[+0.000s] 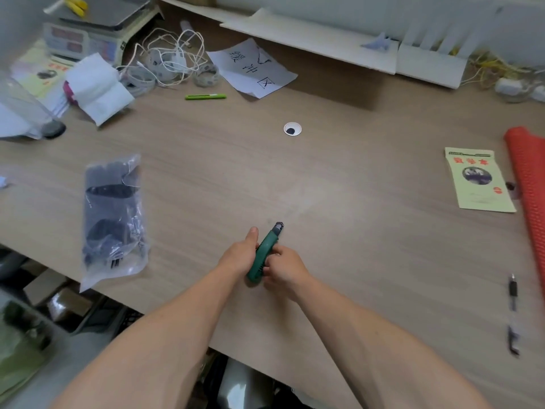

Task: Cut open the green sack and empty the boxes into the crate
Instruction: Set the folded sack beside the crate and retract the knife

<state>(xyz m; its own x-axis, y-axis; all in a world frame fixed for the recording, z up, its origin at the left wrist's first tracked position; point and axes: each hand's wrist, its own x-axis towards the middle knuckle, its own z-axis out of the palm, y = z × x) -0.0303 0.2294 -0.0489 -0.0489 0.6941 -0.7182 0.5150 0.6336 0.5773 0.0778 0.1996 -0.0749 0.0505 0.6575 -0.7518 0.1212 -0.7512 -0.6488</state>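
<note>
A green utility knife (267,249) is held over the middle of the wooden table (339,187), its dark tip pointing away from me. My left hand (240,255) grips the knife's left side with the thumb stretched along it. My right hand (284,267) pinches the knife's lower body from the right. A green patch (17,364) that may be the sack lies on the floor at the lower left, blurred. A dark crate (112,317) shows under the table's front edge. No boxes can be made out clearly.
A clear plastic bag of dark items (113,219) lies left of my hands. A yellow booklet (477,180), a red mesh roll (528,196) and a pen (513,293) sit at the right. Cables (174,60), a scale (94,31), papers (253,67) and a green pen (205,96) crowd the back.
</note>
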